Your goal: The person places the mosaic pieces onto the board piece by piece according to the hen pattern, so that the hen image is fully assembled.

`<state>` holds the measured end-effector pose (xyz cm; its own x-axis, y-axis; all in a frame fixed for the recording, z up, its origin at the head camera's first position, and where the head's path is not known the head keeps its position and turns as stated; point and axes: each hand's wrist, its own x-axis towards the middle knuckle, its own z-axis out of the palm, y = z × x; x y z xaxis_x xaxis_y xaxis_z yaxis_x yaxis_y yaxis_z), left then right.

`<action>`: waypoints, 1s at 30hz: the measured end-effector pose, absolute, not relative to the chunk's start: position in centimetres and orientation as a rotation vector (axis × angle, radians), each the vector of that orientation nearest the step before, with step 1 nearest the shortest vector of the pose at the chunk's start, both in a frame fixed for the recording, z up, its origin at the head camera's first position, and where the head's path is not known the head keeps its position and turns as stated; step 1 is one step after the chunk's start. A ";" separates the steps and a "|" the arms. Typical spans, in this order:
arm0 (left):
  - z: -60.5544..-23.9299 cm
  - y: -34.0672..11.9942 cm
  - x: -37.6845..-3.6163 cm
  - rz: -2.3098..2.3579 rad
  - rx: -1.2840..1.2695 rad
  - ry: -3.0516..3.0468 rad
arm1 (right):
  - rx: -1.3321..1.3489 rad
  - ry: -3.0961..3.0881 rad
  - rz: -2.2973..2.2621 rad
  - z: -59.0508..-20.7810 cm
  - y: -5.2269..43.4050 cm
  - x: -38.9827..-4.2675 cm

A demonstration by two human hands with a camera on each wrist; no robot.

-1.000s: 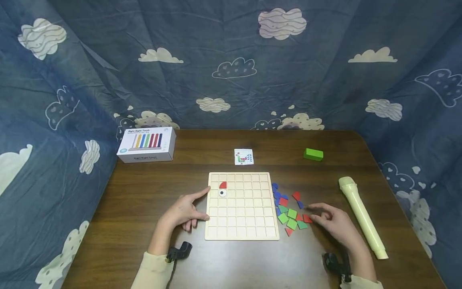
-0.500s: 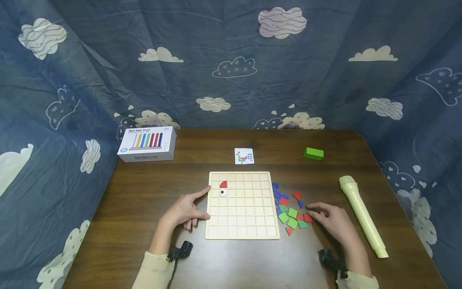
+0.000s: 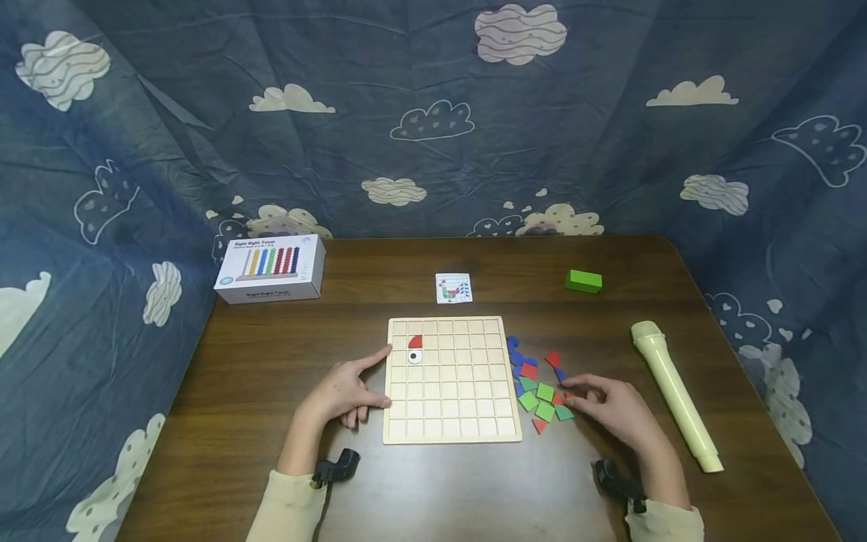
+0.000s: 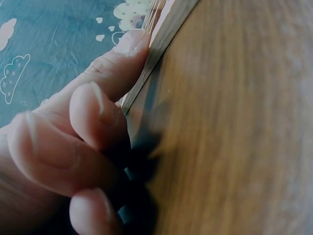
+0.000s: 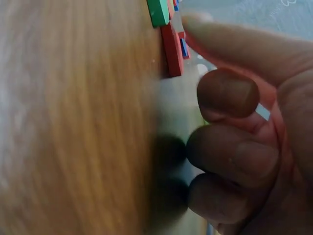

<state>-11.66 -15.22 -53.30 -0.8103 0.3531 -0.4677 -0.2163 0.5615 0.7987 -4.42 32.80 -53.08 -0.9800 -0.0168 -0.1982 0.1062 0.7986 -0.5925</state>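
Observation:
A pale wooden grid board (image 3: 450, 388) lies on the table, bearing a red quarter-round piece (image 3: 416, 342) and a white eye piece (image 3: 415, 356). My left hand (image 3: 341, 390) touches the board's left edge with spread index finger and thumb; its other fingers are bent. Right of the board, flat green, red and blue pieces are scattered, among them a light green square (image 3: 545, 412). My right hand (image 3: 619, 406) hovers at their right side. Its thumb and index finger are around a red piece (image 5: 171, 51), which lies on the table; contact is unclear. The other right fingers curl loosely.
A small picture card (image 3: 453, 288) lies behind the board. A white box (image 3: 271, 269) stands at the back left, a green block (image 3: 584, 281) at the back right. A cream-coloured tube (image 3: 677, 399) lies at the right. Cloud-patterned cloth surrounds the table (image 3: 237, 421).
My right hand has shifted left, its thumb and index finger coming over the red piece at the edge of the scattered pieces. My left hand stays at the board; the head view has tilted slightly.

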 end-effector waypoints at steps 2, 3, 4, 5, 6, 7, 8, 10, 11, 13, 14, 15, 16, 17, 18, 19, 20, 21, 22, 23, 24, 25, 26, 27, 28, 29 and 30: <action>-53.3 -15.2 -11.7 1.239 0.109 2.195 | 0.043 2.802 -0.884 -52.9 32.6 -4.4; -53.3 -15.2 -11.7 1.241 0.108 2.194 | 0.024 2.809 -0.862 -52.8 32.4 -4.4; -53.3 -15.2 -11.7 1.239 0.108 2.195 | 0.008 2.818 -0.845 -52.7 32.3 -4.4; -53.3 -15.3 -11.7 1.239 0.109 2.195 | -0.011 2.828 -0.832 -52.7 32.1 -4.4; -53.3 -15.3 -11.7 1.239 0.110 2.196 | -0.020 2.838 -0.822 -52.7 32.0 -4.4; -53.3 -15.3 -11.7 1.238 0.110 2.197 | -0.021 2.847 -0.815 -52.7 31.8 -4.5; -53.3 -15.3 -11.7 1.238 0.113 2.198 | -0.019 2.853 -0.813 -52.7 31.7 -4.5; -53.4 -15.3 -11.7 1.239 0.114 2.196 | -0.003 2.862 -0.806 -52.7 31.4 -4.5; -53.4 -15.3 -11.7 1.240 0.116 2.197 | 0.004 2.866 -0.805 -52.8 31.3 -4.5; -53.4 -15.2 -11.7 1.238 0.115 2.199 | 0.021 2.872 -0.808 -52.9 31.0 -4.4; -53.4 -15.2 -11.7 1.237 0.113 2.198 | 0.022 2.874 -0.811 -52.9 30.9 -4.4; -53.4 -15.2 -11.7 1.236 0.111 2.198 | 0.023 2.876 -0.814 -52.9 30.8 -4.4; -53.3 -15.2 -11.7 1.233 0.111 2.201 | 0.020 2.880 -0.816 -53.0 30.6 -4.4; -53.3 -15.2 -11.7 1.232 0.110 2.202 | 0.019 2.882 -0.819 -53.0 30.4 -4.4; -53.3 -15.2 -11.7 1.233 0.110 2.202 | 0.020 2.885 -0.819 -53.0 30.3 -4.4; -53.3 -15.2 -11.7 1.234 0.110 2.202 | 0.024 2.887 -0.816 -53.1 30.1 -4.5; -53.3 -15.2 -11.7 1.237 0.110 2.201 | 0.032 2.892 -0.812 -53.1 30.0 -4.5; -53.3 -15.2 -11.7 1.239 0.112 2.201 | 0.043 2.899 -0.805 -53.2 29.9 -4.6; -53.3 -15.2 -11.7 1.240 0.112 2.201 | 0.054 2.907 -0.801 -53.2 29.8 -4.7; -53.3 -15.2 -11.7 1.240 0.113 2.201 | 0.069 2.917 -0.798 -53.3 29.8 -4.7; -53.3 -15.2 -11.7 1.241 0.115 2.203 | 0.084 2.930 -0.792 -53.3 29.7 -4.8; -53.4 -15.2 -11.7 1.241 0.116 2.203 | 0.100 2.943 -0.790 -53.4 29.6 -4.8; -53.4 -15.2 -11.7 1.242 0.117 2.203 | 0.113 2.955 -0.789 -53.4 29.6 -4.9; -53.4 -15.2 -11.7 1.243 0.119 2.203 | 0.124 2.968 -0.791 -53.5 29.6 -4.9; -53.4 -15.2 -11.7 1.245 0.117 2.201 | 0.136 2.978 -0.794 -53.5 29.5 -4.9; -53.5 -15.3 -11.7 1.248 0.118 2.201 | 0.147 2.985 -0.795 -53.5 29.5 -4.9; -53.5 -15.3 -11.6 1.250 0.118 2.200 | 0.149 2.988 -0.795 -53.5 29.4 -4.9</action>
<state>-11.65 -15.27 -53.45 -0.8167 0.3559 -0.4543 -0.2080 0.5527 0.8070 -4.87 29.45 -53.54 -0.9943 0.0810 -0.0690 0.1046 0.8635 -0.4934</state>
